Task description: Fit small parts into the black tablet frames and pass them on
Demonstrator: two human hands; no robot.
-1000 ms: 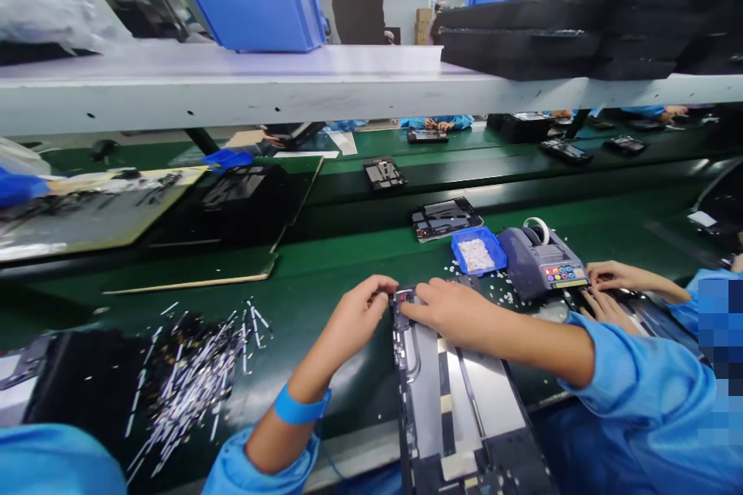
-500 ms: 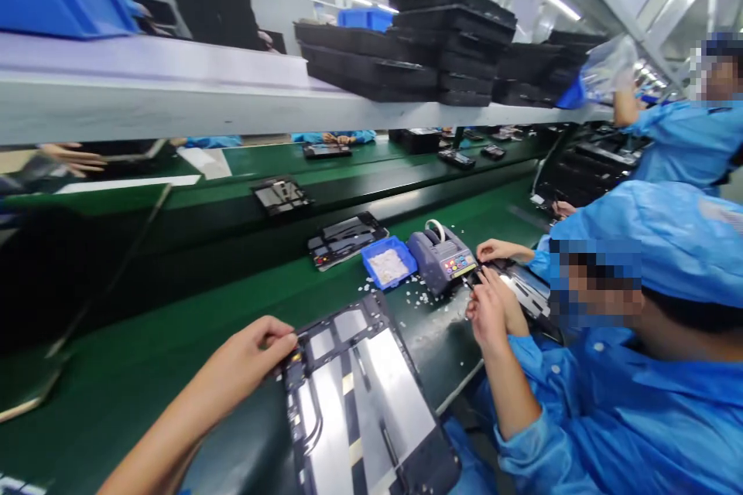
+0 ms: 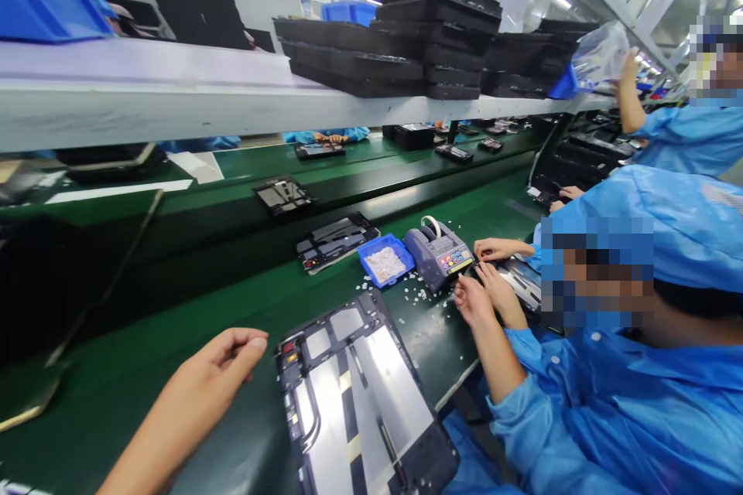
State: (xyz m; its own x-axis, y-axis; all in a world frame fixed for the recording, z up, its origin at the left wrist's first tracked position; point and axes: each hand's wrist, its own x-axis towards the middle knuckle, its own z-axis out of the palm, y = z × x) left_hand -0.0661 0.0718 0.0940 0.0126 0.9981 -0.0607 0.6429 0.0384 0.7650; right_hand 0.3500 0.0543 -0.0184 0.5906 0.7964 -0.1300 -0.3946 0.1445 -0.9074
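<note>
My left hand (image 3: 214, 371) is raised over the green bench at the lower left, its thumb and fingers pressed together in a pinch. Whatever is between the fingertips, if anything, is too small to make out. Just right of it, apart from the fingers, is an opened tablet (image 3: 388, 356) with its inside facing up. Silver plates, dark strips and pale tape pieces show in it, and a small red and orange part sits at its near-left upper corner. The tablet's lower end runs out of the picture. My right hand is out of sight.
A blue tray (image 3: 385, 261) of small white pieces stands beside a grey tape dispenser (image 3: 438, 255), with white bits scattered around. Another opened tablet (image 3: 337, 240) lies behind. At right, a co-worker in blue (image 3: 580, 394) works close by. Black trays (image 3: 435, 39) are stacked on the shelf above.
My left hand has let go of the tablet's upper-left corner and drawn back to the left. The red part at that corner is now uncovered. The co-worker's near hand has shifted slightly.
</note>
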